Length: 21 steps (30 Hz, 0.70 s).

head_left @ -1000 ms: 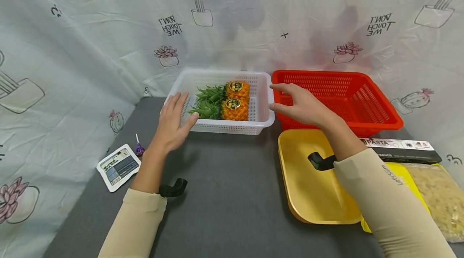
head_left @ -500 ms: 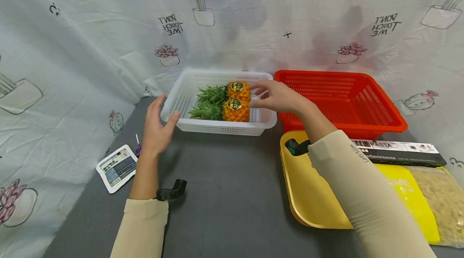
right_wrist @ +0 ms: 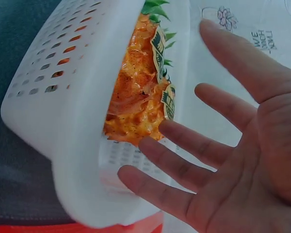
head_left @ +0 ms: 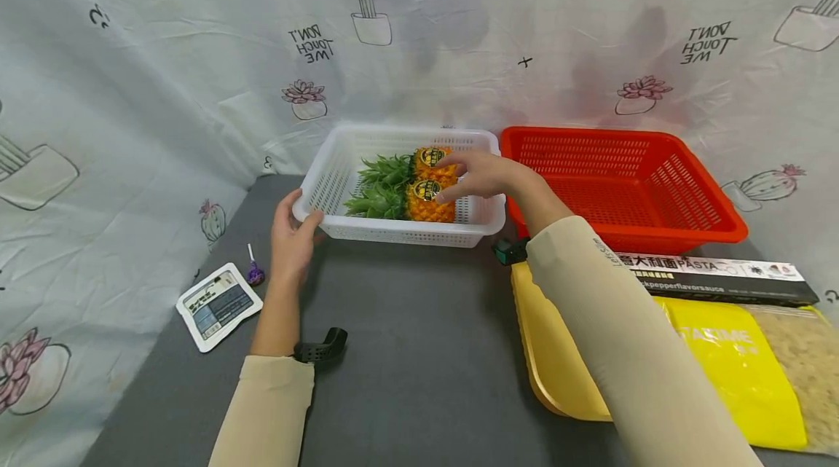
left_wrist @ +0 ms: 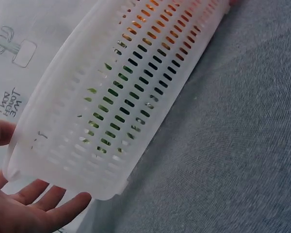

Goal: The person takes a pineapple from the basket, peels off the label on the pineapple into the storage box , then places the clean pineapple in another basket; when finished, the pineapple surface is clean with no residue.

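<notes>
A white perforated plastic basket (head_left: 393, 230) stands at the back, with two small orange pineapples (head_left: 431, 210) lying side by side in it, green leaves leftward and round labels on top. My left hand (head_left: 293, 241) holds the basket's left end. In the left wrist view its thumb lies at the rim and the fingers rest along the outer end wall. Reaching over the basket's right side, my right hand (head_left: 488, 177) hovers at the pineapples. Its fingers are spread in the right wrist view, and nothing is gripped. I cannot tell whether a fingertip touches the fruit.
To the right stands a red basket (head_left: 682, 230). A yellow tray (head_left: 557, 372) lies before it, partly under my right arm. Beside them are a pasta box (head_left: 721, 281), a yellow bag (head_left: 741, 372), a white label-fronted packet (head_left: 218, 307) and a purple lollipop (head_left: 255, 275).
My right hand has moved left from the basket's right rim to over the pineapples. The left hand first drew back left from above the basket, then came onto its left end.
</notes>
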{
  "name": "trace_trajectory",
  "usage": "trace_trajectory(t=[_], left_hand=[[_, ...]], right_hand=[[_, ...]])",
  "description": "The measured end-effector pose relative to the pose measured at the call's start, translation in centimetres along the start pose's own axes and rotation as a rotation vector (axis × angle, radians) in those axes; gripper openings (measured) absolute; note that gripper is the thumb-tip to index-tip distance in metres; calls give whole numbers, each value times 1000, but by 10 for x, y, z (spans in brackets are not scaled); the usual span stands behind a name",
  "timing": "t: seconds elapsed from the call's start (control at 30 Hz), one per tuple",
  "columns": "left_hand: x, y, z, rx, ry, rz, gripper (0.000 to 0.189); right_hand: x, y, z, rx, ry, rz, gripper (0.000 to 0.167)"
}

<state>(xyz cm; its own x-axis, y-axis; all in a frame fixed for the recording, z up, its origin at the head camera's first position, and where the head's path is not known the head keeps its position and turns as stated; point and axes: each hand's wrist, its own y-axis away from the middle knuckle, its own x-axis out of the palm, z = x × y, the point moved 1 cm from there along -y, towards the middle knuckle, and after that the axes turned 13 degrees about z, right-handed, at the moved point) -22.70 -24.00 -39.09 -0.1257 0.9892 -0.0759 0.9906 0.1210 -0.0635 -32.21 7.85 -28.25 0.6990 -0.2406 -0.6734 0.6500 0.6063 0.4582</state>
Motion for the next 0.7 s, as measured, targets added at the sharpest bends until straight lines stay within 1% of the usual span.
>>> trace_trajectory(t=[0.1, 0.23, 0.37, 0.43, 0.53, 0.7], left_hand=[[0, 2, 4, -13, 95, 0, 62], [1, 4, 8, -35, 175, 4, 64], [1, 4, 10, -45, 239, 12, 66], [0, 3, 10, -42, 257, 11, 66], [-2, 1, 10, -32, 277, 5, 66], [-3, 0, 8, -39, 281, 0, 66]], right_hand=[[0, -5, -2, 41, -84, 25, 79], [3, -11, -7, 82, -192, 57, 80], [5, -14, -10, 97, -274, 74, 79], [5, -15, -9, 102, -308, 74, 79], [3, -16, -6, 108, -327, 82, 78], [2, -20, -1, 140, -346, 88, 77]])
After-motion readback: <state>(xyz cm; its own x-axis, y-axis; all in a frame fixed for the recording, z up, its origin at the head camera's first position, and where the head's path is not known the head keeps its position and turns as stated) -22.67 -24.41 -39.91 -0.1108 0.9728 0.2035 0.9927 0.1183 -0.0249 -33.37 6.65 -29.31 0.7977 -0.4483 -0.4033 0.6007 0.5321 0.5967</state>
